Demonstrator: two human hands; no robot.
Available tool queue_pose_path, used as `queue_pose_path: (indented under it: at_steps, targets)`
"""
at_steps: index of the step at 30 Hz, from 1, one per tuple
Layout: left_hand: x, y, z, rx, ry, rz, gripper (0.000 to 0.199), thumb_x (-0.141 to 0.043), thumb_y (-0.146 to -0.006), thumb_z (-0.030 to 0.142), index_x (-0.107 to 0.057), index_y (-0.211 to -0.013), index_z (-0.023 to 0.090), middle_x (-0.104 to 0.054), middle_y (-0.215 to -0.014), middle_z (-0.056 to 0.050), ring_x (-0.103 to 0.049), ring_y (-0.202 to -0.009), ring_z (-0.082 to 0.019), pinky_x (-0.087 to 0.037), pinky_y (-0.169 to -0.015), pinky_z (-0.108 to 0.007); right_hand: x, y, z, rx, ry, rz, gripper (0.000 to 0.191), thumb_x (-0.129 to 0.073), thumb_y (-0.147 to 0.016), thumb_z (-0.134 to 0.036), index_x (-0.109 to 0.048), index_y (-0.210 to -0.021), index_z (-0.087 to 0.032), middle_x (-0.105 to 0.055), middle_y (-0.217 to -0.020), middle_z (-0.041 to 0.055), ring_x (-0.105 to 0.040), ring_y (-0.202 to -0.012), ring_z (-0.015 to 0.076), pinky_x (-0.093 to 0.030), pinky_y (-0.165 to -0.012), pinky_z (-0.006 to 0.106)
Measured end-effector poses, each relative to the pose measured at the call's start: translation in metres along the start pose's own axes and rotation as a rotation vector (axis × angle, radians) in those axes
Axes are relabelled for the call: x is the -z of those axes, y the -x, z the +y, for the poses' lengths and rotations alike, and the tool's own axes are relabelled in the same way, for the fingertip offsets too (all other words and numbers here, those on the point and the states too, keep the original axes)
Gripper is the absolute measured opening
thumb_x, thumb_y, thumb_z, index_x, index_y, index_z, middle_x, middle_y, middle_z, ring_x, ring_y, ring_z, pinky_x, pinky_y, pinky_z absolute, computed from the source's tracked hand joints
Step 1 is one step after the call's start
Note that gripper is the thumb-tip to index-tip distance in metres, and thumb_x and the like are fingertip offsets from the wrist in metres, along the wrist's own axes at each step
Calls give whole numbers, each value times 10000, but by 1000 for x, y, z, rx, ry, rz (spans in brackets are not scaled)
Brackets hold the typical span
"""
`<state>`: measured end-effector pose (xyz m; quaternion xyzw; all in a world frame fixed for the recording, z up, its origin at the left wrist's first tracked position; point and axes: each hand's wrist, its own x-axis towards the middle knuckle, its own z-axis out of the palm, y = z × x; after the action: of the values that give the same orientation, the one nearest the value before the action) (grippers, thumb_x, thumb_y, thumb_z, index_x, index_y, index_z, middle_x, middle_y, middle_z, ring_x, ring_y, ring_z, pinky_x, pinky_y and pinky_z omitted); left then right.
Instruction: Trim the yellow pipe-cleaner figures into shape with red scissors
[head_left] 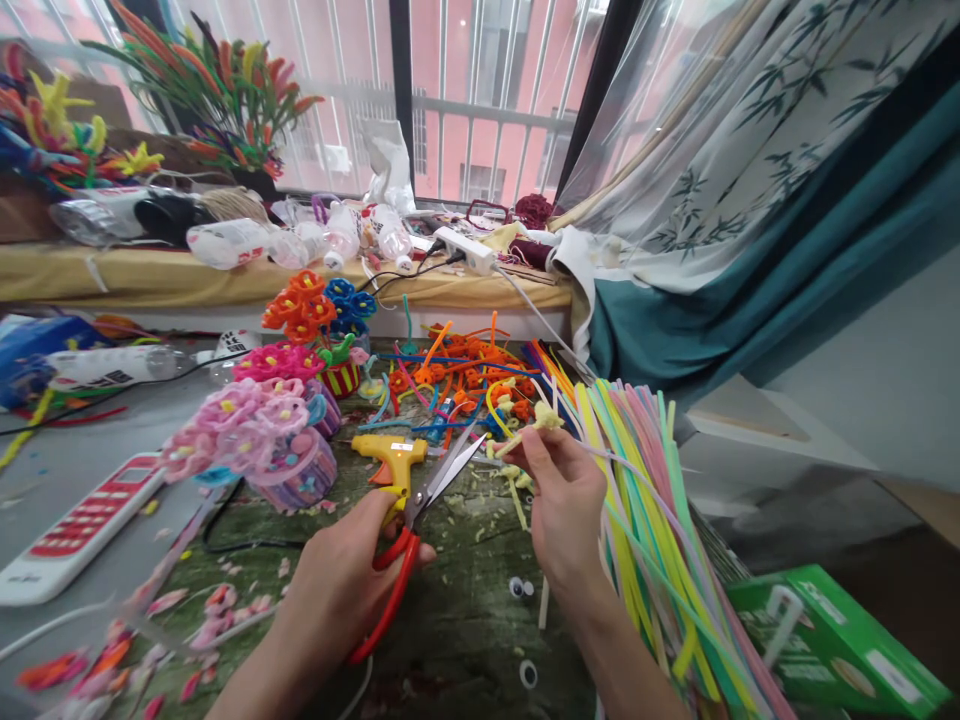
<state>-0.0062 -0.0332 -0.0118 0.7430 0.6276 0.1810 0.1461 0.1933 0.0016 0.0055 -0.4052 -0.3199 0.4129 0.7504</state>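
Red-handled scissors (409, 545) are in my left hand (352, 560), their blades partly apart and pointing up and to the right. My right hand (562, 490) pinches a pale yellow fuzzy piece (547, 418) between thumb and fingers, just right of the blade tips. A yellow glue gun (391, 455) lies behind the scissors. Pale yellow scraps (517, 500) are scattered beside my right hand. Two groups of googly eyes (528, 673) rest on the dark green surface (465, 620) between my forearms.
Fuzzy-stem flowers in pots (296, 470) stand at left, near a white and red remote-like object (82, 525). Orange pieces (457, 370) lie behind the glue gun. Long colored stems (645, 500) and a green box (832, 640) are at right. Bottles (229, 243) lie on the sill.
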Motion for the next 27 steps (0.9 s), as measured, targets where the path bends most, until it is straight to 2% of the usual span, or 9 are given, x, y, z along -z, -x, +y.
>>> queue_pose_path:
  at_steps: [4,8,13,27]
  targets:
    - [0,0,0,-95,7,18,205,-562,-845,424,-480,-780,247,-606,-620,32,-608,-541,-194,-382,-518,-257,-1,1,-2,13,7,-29,165,-780,-790,-328,-706,-794,-181,-735,-689,-15,-703,-664,146,-544,-633,265]
    - [-1,2,3,-227,-36,101,229,-526,-895,442,-476,-788,246,-545,-555,61,-534,-422,-163,-351,-444,-245,-2,3,-4,19,3,-80,135,-759,-815,-318,-717,-836,-192,-769,-777,0,-715,-692,144,-568,-668,271]
    - [-2,3,4,-349,-71,188,259,-492,-933,434,-430,-751,260,-472,-508,87,-478,-374,-143,-325,-411,-232,-2,4,-5,24,13,-129,108,-735,-840,-308,-703,-852,-206,-771,-750,-6,-714,-661,148,-571,-639,270]
    - [-1,2,4,-322,-27,132,299,-498,-929,424,-390,-701,263,-450,-497,87,-424,-380,-123,-308,-418,-221,-1,4,-2,57,71,-126,139,-739,-827,-336,-696,-839,-205,-762,-752,12,-708,-669,168,-565,-618,289]
